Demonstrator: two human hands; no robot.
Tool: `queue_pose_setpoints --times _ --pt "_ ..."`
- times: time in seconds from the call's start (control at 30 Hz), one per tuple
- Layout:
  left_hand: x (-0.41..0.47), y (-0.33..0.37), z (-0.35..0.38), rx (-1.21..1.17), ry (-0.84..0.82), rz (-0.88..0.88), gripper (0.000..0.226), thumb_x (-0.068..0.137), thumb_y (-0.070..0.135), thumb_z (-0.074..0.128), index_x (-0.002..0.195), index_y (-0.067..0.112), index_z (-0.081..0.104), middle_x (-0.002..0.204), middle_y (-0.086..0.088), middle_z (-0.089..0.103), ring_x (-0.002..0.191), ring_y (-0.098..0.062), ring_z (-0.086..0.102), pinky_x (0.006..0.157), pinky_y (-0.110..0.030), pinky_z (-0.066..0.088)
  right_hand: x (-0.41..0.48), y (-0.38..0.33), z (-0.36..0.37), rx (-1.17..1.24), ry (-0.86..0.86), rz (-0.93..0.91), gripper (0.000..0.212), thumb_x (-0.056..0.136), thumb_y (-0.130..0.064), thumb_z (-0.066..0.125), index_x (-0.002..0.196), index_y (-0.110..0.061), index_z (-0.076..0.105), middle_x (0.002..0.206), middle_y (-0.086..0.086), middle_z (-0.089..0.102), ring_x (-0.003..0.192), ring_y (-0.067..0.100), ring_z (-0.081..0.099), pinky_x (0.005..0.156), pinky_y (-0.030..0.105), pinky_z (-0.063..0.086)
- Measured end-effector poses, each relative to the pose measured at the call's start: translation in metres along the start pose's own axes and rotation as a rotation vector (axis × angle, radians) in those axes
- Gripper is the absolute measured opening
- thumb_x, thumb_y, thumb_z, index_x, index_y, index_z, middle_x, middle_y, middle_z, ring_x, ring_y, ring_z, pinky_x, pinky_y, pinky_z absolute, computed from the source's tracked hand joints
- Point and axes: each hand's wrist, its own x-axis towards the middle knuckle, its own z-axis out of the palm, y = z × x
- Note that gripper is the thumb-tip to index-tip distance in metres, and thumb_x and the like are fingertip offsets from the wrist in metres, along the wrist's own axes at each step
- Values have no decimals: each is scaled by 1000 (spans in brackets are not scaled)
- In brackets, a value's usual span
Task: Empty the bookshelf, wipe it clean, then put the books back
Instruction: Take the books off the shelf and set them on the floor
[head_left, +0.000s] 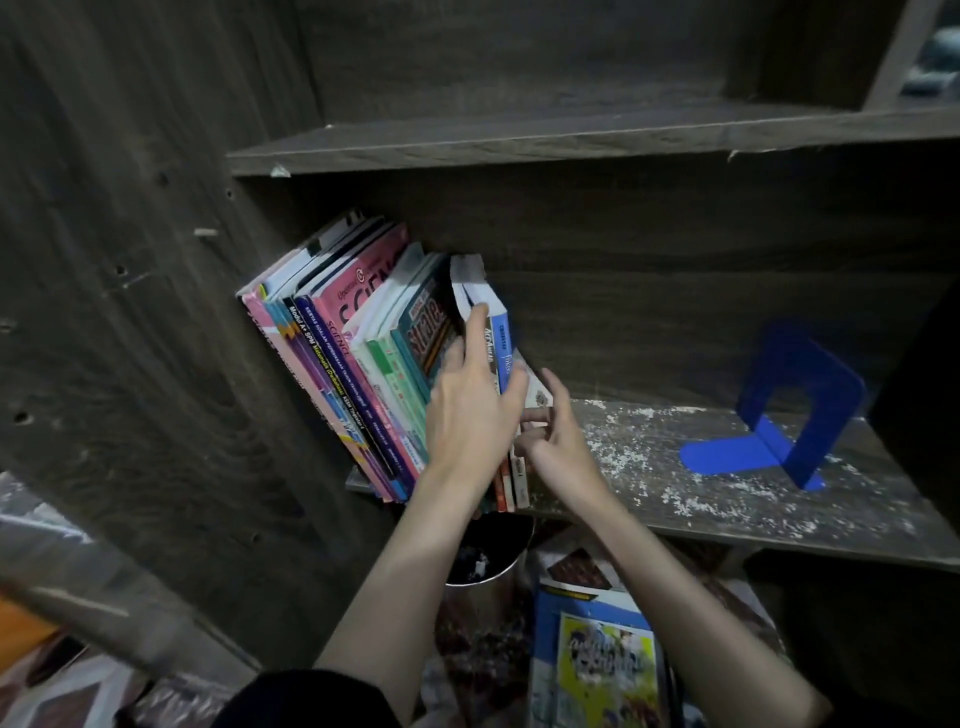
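Observation:
A dark wooden bookshelf holds a row of leaning books at its left end. My left hand reaches in over the rightmost books, its fingers spread on their spines and thumb side. From the right, my right hand curls round the lower edge of those same thin books. The shelf board to the right is bare and speckled with white dust.
A blue metal bookend stands on the right of the shelf. Below the shelf a dark cup and a blue-and-yellow book lie among other items. An upper shelf is above.

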Motion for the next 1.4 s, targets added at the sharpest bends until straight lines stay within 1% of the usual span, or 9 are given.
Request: queue_pose_setpoints --times 0.17,0.4,0.67,0.77,0.83,0.93,1.1,1.27,1.4 --pt "0 4 19 88 -13 47 73 96 40 48 145 49 -5 135 -15 28 82 -34 62 74 -37 47 0 5 -10 19 -64 -29 74 91 0 50 148 -32 15 106 9 61 87 12 56 76 21 44" --pt "13 -9 37 113 115 28 104 93 15 55 131 52 -34 146 -22 28 65 -29 60 64 -40 53 4 12 -8 47 -87 -36 76 91 3 48 150 -28 10 105 1 62 81 3 54 72 8 40" --pt "-6 -12 30 -204 182 176 74 81 2 65 130 35 20 123 -10 53 91 -32 63 72 -41 55 7 17 -24 50 -131 -49 87 87 8 53 149 -32 8 108 10 60 85 11 56 81 25 45" --pt "-24 -2 15 -246 140 261 71 81 2 67 127 36 26 117 -4 55 89 -21 60 73 -30 49 13 -4 -48 127 -76 -109 104 78 -13 74 150 -34 2 130 5 49 116 14 52 101 30 43" --pt "-36 2 -2 -292 122 317 71 81 1 69 126 35 28 116 10 51 85 -11 58 70 -17 43 17 -21 -67 94 -50 -151 116 65 -37 78 148 -43 -3 152 3 28 138 15 32 112 39 33" --pt "-48 15 -33 -491 74 287 73 78 -4 72 120 38 31 111 44 45 93 4 62 77 -22 54 20 -38 -97 143 -163 -134 128 63 -32 85 146 -46 -10 154 -4 23 134 6 35 112 40 33" --pt "-48 18 -62 -962 -44 132 81 64 -18 72 109 38 36 102 20 63 99 -4 66 73 -23 57 -4 -47 -130 187 -296 -106 128 63 -13 84 142 -57 -8 131 -5 59 115 24 61 89 46 53" --pt "-71 -13 -27 -1075 -121 -122 98 39 -14 81 112 38 42 95 10 70 90 -11 68 74 -30 58 -60 -19 -140 91 -284 -119 87 81 1 67 139 -49 26 134 -36 42 112 -5 57 80 19 52" --pt "-119 -34 22 -1087 -260 -340 81 52 -10 71 113 35 43 92 10 71 82 -11 68 70 -29 59 -99 45 -157 -46 -338 69 74 78 -17 75 136 -49 42 143 -26 41 125 0 48 97 26 47"
